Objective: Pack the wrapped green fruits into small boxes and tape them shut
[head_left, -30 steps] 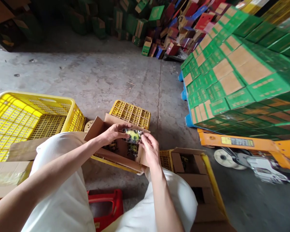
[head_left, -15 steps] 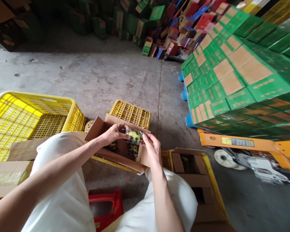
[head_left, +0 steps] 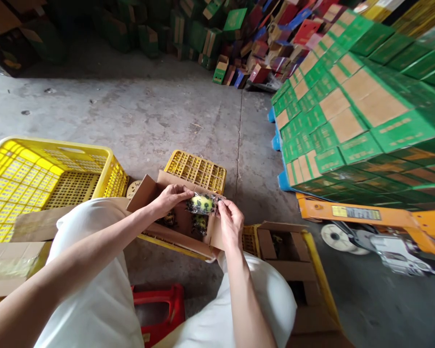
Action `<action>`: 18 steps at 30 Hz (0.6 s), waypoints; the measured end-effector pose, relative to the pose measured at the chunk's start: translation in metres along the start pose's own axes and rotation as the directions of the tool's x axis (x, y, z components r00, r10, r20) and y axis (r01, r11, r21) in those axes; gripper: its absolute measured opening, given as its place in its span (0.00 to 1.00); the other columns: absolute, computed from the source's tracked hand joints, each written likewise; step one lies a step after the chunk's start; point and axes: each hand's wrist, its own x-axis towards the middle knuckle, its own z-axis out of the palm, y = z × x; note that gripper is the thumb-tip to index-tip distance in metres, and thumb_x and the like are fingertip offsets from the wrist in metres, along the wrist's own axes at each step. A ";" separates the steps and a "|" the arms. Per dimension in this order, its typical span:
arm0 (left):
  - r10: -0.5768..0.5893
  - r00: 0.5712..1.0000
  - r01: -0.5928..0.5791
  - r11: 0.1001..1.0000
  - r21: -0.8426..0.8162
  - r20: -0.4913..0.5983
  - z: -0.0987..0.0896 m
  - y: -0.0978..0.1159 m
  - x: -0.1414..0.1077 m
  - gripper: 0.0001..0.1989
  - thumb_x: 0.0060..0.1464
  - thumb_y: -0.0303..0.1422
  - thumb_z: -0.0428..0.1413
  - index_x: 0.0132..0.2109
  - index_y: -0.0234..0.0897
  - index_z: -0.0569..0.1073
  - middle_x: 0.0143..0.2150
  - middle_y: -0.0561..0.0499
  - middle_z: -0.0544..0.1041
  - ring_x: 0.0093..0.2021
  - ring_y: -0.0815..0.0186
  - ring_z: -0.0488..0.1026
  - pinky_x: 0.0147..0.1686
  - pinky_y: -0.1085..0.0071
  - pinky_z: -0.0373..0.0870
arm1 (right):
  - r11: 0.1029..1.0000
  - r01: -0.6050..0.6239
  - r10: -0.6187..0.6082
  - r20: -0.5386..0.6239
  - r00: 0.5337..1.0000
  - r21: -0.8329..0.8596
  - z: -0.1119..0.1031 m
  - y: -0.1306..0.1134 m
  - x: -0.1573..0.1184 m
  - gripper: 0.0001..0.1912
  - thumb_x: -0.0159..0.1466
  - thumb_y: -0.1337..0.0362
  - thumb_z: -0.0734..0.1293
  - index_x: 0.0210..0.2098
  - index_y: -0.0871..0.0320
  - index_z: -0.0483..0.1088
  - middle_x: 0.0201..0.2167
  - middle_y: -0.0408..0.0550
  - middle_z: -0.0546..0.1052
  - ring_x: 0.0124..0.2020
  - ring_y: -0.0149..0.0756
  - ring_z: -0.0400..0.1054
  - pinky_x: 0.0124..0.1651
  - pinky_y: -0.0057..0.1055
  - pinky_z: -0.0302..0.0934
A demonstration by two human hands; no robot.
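Between my hands is a small clear plastic packet [head_left: 203, 204] with dark green markings and something yellow-green, rounded inside. What kind of thing it holds I cannot tell. The fingers of my left hand [head_left: 176, 197] pinch its left end, and those of my right hand [head_left: 231, 220] pinch the right end, so it lies stretched level. Right below is an open cardboard box [head_left: 181, 232], flaps folded out. Inside it, a similar dark-spotted packet [head_left: 200, 223] lies under the held one, and another packet [head_left: 169, 218] is partly hidden by my left wrist.
A large yellow crate [head_left: 83, 150] stands to the left, and a smaller yellow crate [head_left: 195, 169] lies behind the box. At my right knee is another opened carton [head_left: 300, 270]. Stacked green cartons [head_left: 348, 111] and an orange pallet jack [head_left: 358, 210] occupy the right side.
My hands have drawn slightly apart, the right one moving a little rightward. The packet's ends are pulled out wider and more of it shows.
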 end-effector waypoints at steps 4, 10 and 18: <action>0.007 0.999 -0.007 1.000 0.014 -0.033 -0.002 -0.001 0.002 0.26 0.40 0.49 0.79 0.33 0.34 0.79 0.31 0.51 0.80 0.31 0.67 0.75 0.31 0.72 0.70 | 1.000 -0.003 0.003 -0.005 1.000 0.013 0.002 -0.003 0.000 0.22 0.67 0.43 0.72 0.39 0.56 0.80 0.34 0.46 0.81 0.35 0.40 0.73 0.41 0.34 0.68; 0.033 0.999 -0.033 0.997 0.065 0.015 -0.003 -0.002 -0.001 0.28 0.46 0.54 0.76 0.39 0.33 0.82 0.36 0.49 0.82 0.37 0.65 0.78 0.38 0.72 0.73 | 0.996 0.084 -0.085 0.022 0.996 0.039 0.000 -0.011 0.001 0.19 0.68 0.45 0.73 0.40 0.56 0.81 0.37 0.48 0.84 0.40 0.42 0.78 0.47 0.36 0.71; -0.230 0.968 0.227 0.973 0.039 0.098 -0.001 0.000 -0.006 0.37 0.50 0.64 0.70 0.51 0.36 0.83 0.43 0.44 0.85 0.35 0.61 0.82 0.36 0.67 0.80 | 0.984 0.168 -0.176 0.152 0.973 0.064 0.002 -0.028 -0.007 0.14 0.71 0.50 0.71 0.44 0.51 0.84 0.44 0.49 0.86 0.47 0.45 0.80 0.52 0.38 0.74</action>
